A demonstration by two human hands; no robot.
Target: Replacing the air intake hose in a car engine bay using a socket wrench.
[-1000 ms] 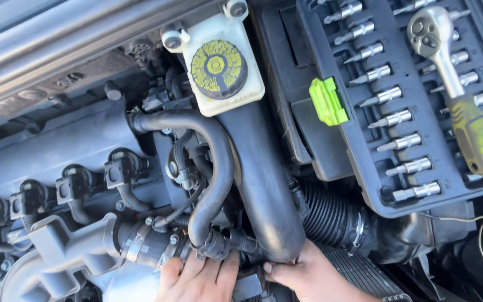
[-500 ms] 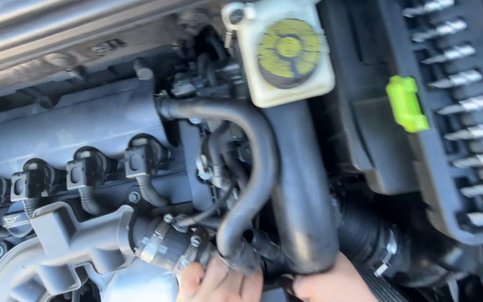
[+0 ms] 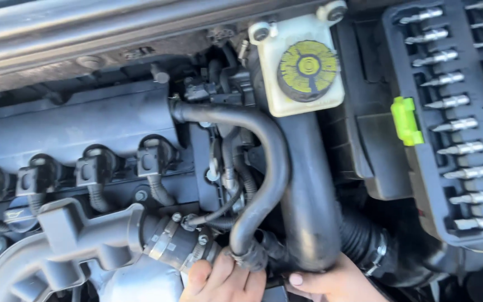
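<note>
I look down into a car's engine bay. My left hand (image 3: 222, 281) sits at the bottom edge, fingers curled against the lower end of a thin curved black hose (image 3: 266, 168) and its clamp. My right hand (image 3: 331, 284) lies just right of it, fingertips pressed under the wide black intake pipe (image 3: 308, 196). Whether either hand grips anything is hidden by the frame edge. A ribbed black hose (image 3: 359, 237) joins the wide pipe beside my right hand.
A white fluid reservoir with a yellow cap (image 3: 307, 70) stands at the top. An open black socket set case (image 3: 454, 123) with a green latch (image 3: 406, 120) rests on the right. Several ignition coils (image 3: 93, 168) line the engine cover on the left.
The view has shifted, so the engine parts and case slid rightward in frame; the ratchet is now almost out of sight. Both hands stay at the hose junction, barely moved.
</note>
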